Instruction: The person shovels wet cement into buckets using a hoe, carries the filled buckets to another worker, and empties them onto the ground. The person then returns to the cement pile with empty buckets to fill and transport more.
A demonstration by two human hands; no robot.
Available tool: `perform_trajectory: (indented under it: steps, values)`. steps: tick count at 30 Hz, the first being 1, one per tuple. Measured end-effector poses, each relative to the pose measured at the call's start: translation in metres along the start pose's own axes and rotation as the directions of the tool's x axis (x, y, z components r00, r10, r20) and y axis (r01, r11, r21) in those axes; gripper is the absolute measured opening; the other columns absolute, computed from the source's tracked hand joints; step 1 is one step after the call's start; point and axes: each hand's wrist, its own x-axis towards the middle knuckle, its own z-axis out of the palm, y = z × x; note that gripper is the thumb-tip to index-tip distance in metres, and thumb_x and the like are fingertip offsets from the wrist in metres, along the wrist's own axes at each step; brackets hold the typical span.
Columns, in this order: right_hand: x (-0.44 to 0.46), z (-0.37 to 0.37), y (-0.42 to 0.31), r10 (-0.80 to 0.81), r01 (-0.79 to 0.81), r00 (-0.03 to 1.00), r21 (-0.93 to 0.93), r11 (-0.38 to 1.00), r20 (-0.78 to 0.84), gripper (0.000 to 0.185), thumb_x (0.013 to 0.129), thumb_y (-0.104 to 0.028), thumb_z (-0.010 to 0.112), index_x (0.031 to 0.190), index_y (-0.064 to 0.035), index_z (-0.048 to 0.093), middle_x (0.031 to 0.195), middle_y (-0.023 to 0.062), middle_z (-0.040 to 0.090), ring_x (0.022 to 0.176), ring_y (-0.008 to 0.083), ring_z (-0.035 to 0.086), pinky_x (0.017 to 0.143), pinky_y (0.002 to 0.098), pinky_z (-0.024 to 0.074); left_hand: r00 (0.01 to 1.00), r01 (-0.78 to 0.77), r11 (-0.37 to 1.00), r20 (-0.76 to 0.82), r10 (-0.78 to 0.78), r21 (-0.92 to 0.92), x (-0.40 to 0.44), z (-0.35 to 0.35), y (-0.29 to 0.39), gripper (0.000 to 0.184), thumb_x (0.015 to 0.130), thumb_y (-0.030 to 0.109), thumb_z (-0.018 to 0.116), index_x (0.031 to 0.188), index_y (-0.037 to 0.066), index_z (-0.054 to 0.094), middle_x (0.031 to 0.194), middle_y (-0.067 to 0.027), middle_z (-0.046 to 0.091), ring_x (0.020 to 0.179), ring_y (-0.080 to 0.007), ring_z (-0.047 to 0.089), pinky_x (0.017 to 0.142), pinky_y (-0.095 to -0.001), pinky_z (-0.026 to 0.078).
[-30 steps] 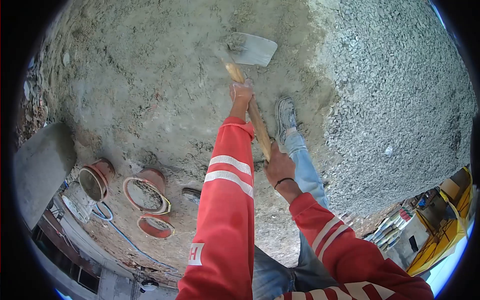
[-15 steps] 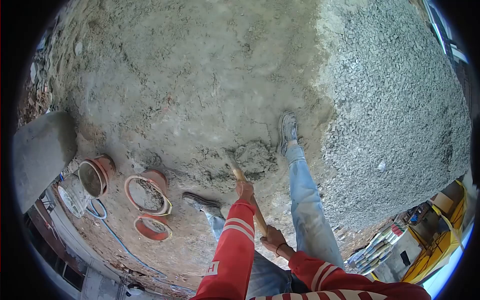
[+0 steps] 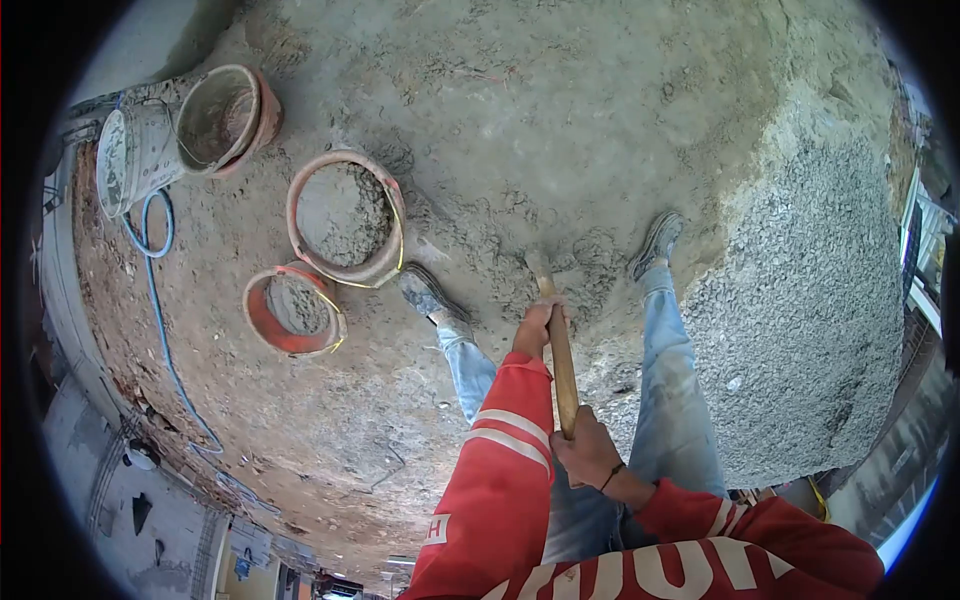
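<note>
My left hand (image 3: 541, 322) is wrapped round the middle of a wooden tool handle (image 3: 563, 368). Nearer my body, my right hand (image 3: 588, 450) grips the upper end of the same handle. The handle slopes down away from me, and its lower end goes into a wet grey concrete mix (image 3: 592, 272) between my shoes. The tool's head is hidden in the mix, so I cannot tell its kind. To the left of my left shoe (image 3: 430, 292) stands a bucket (image 3: 297, 225) holding grey mix, with a smaller orange-lined bucket (image 3: 262, 322) close by.
A heap of grey gravel (image 3: 800, 330) lies on the right. At the upper left are another mud-coated bucket (image 3: 266, 115) and a whitish bucket (image 3: 150, 150). A blue hose (image 3: 165, 330) runs along the left side over brown soil (image 3: 290, 420). Wet grey mix spreads ahead.
The view has turned, so the buckets sit higher and larger and the gravel lower. Both hands keep hold of the handle, which appears further right and steeper in the picture.
</note>
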Motion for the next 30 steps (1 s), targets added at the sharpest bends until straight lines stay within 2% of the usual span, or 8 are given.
perform_trajectory:
  steps: [4, 9, 12, 14, 16, 19, 24, 30]
  values:
    - [-0.053, 0.032, -0.058, -0.077, 0.082, 0.993, -0.062, 0.995, 0.085, 0.043, 0.080, -0.019, 0.062, 0.099, 0.0088, 0.035, 0.069, 0.0319, 0.060, 0.066, 0.0471, 0.063, 0.059, 0.0489, 0.0543, 0.983, -0.053, 0.978, 0.160, 0.086, -0.202, -0.054, -0.037, 0.062, 0.009, 0.091, 0.019, 0.056, 0.095, 0.010, 0.056, 0.071, -0.0053, 0.058, 0.059, -0.0190, 0.057, 0.054, -0.0333, 0.052]
    - [-0.129, 0.044, -0.079, -0.359, 0.394, 0.918, -0.314, 0.864, 0.166, 0.048, 0.080, -0.020, 0.063, 0.105, 0.0069, 0.032, 0.068, 0.0315, 0.058, 0.065, 0.0482, 0.062, 0.060, 0.0532, 0.0519, 0.945, -0.302, 0.909, 0.032, 0.325, -0.286, -0.185, -0.074, 0.106, 0.010, 0.090, 0.014, 0.058, 0.093, 0.006, 0.053, 0.072, -0.0021, 0.051, 0.055, -0.0129, 0.051, 0.047, -0.0272, 0.045]
    - [-0.152, 0.039, -0.062, -0.224, 0.352, 0.906, -0.345, 0.870, 0.359, 0.050, 0.079, -0.022, 0.065, 0.108, 0.0042, 0.034, 0.068, 0.0288, 0.058, 0.065, 0.0477, 0.062, 0.060, 0.0547, 0.0508, 0.711, -0.702, 0.672, -0.286, 0.643, -0.236, -0.314, -0.079, 0.105, 0.015, 0.088, 0.011, 0.059, 0.095, 0.004, 0.049, 0.072, -0.0028, 0.049, 0.052, -0.0112, 0.048, 0.044, -0.0266, 0.043]
    - [-0.136, 0.040, -0.027, -0.320, 0.459, 0.853, -0.304, 0.835, 0.412, 0.047, 0.079, -0.023, 0.066, 0.109, 0.0007, 0.039, 0.068, 0.0244, 0.059, 0.064, 0.0461, 0.062, 0.060, 0.0531, 0.0510, 0.643, -0.759, 0.616, -0.390, 0.659, -0.211, -0.360, -0.086, 0.091, 0.016, 0.087, 0.011, 0.059, 0.095, 0.004, 0.047, 0.072, -0.0032, 0.049, 0.051, -0.0113, 0.048, 0.044, -0.0270, 0.042]
    - [-0.077, 0.053, 0.000, -0.462, 0.582, 0.795, -0.278, 0.764, 0.394, 0.033, 0.077, -0.021, 0.066, 0.099, -0.0035, 0.048, 0.068, 0.0190, 0.060, 0.064, 0.0429, 0.062, 0.058, 0.0489, 0.0506, 0.382, -0.897, 0.441, -0.567, 0.730, -0.036, -0.373, -0.094, 0.083, 0.018, 0.086, 0.009, 0.060, 0.095, 0.003, 0.046, 0.072, -0.0043, 0.050, 0.052, -0.0122, 0.049, 0.045, -0.0271, 0.043]
    - [0.082, 0.107, 0.030, -0.615, 0.713, 0.695, -0.243, 0.658, 0.372, 0.025, 0.077, -0.018, 0.065, 0.092, -0.0062, 0.050, 0.069, 0.0177, 0.061, 0.069, 0.0423, 0.061, 0.060, 0.0497, 0.0481, 0.194, -0.926, 0.363, -0.700, 0.688, 0.100, -0.321, -0.139, 0.083, 0.019, 0.084, 0.008, 0.061, 0.094, 0.001, 0.047, 0.070, -0.0053, 0.051, 0.052, -0.0139, 0.051, 0.048, -0.0268, 0.045]
    - [0.245, 0.177, -0.031, -0.620, 0.686, 0.709, -0.534, 0.494, 0.336, 0.029, 0.078, -0.021, 0.070, 0.093, -0.0050, 0.052, 0.081, 0.0190, 0.065, 0.079, 0.0421, 0.062, 0.071, 0.0503, 0.0472, 0.110, -0.936, 0.327, -0.777, 0.619, 0.128, -0.265, -0.200, 0.118, 0.015, 0.084, 0.005, 0.061, 0.091, 0.002, 0.048, 0.068, -0.0056, 0.051, 0.055, -0.0150, 0.052, 0.052, -0.0283, 0.046]
    - [0.185, 0.101, -0.039, -0.774, 0.832, 0.542, -0.335, 0.442, 0.328, 0.028, 0.073, -0.015, 0.070, 0.092, -0.0067, 0.051, 0.078, 0.0176, 0.062, 0.080, 0.0388, 0.061, 0.069, 0.0482, 0.0467, 0.144, -0.989, 0.125, -0.747, 0.650, -0.081, -0.312, -0.149, 0.103, 0.016, 0.085, 0.005, 0.062, 0.091, 0.006, 0.048, 0.069, -0.0030, 0.048, 0.059, -0.0134, 0.047, 0.056, -0.0304, 0.043]
